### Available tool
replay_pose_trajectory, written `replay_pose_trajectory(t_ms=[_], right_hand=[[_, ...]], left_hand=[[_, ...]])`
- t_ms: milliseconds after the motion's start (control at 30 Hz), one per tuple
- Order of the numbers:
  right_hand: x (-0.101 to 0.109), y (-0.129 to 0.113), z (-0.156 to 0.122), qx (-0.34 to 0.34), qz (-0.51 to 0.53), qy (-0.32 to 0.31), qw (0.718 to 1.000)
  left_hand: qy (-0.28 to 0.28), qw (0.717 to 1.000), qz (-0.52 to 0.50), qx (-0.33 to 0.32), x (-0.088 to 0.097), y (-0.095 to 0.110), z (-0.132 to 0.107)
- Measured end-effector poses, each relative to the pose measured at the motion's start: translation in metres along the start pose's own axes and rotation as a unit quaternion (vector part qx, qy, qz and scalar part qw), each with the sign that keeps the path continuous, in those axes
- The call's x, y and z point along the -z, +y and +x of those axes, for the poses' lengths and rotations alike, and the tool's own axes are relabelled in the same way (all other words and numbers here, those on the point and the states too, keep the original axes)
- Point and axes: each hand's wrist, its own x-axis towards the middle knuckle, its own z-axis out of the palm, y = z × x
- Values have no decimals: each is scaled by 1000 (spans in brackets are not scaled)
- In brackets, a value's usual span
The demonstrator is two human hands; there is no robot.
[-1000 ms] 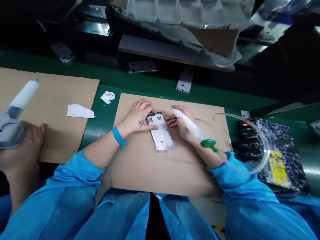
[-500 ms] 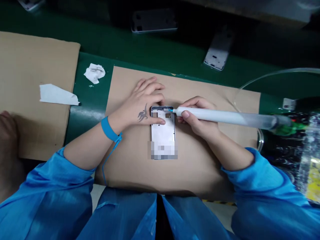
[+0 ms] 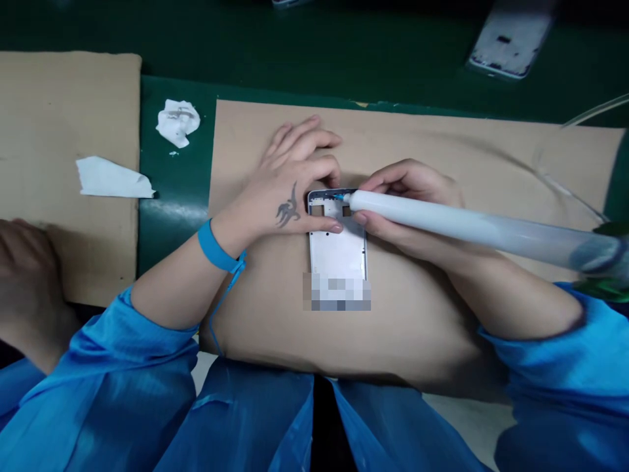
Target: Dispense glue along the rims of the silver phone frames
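1. Head view: the right hand [image 3: 430,183] closes its grip around a thick white syringe-like tube [image 3: 457,221], whose blue tip [image 3: 339,196] meets or hovers just above the frame's top end; contact cannot be told.

2. The left hand [image 3: 295,176] is spread, its grip only loosely curled: thumb laid across the face of a flat silver phone frame [image 3: 338,257], forefinger bent at its top edge.

3. That frame lies face up on a tan cardboard sheet [image 3: 275,321], between the hands. It looks light, stiff and smooth, likely to skid under a push; the thin rim probably bends if squeezed hard. The long side rails seem the best hold.

4. Farther out, a torn white paper strip [image 3: 114,177] and a crumpled white scrap [image 3: 177,122] lie left, near another person's hand [image 3: 29,282]. Beyond, on the green table [image 3: 344,56], rests a second silver frame [image 3: 512,39].
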Motion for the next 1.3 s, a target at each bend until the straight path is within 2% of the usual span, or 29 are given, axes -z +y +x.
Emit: replay_pose_trajectory(t_ms=[267, 433, 667, 1133, 1300], right_hand=[[2, 4, -1, 16, -12, -9, 1000], [0, -1, -3, 25, -26, 19, 999], [-1, 0, -2, 38, -23, 16, 999], [3, -14, -3, -63, -31, -1, 998], [1, -10, -3, -35, -6, 13, 999]], left_hand=[[9, 1000, 25, -4, 0, 5, 0], [-4, 999, 42, 2, 1, 7, 1], [-23, 999, 28, 11, 6, 8, 1], [-16, 1000, 13, 0, 5, 4, 4], [-23, 999, 29, 5, 3, 3, 5]])
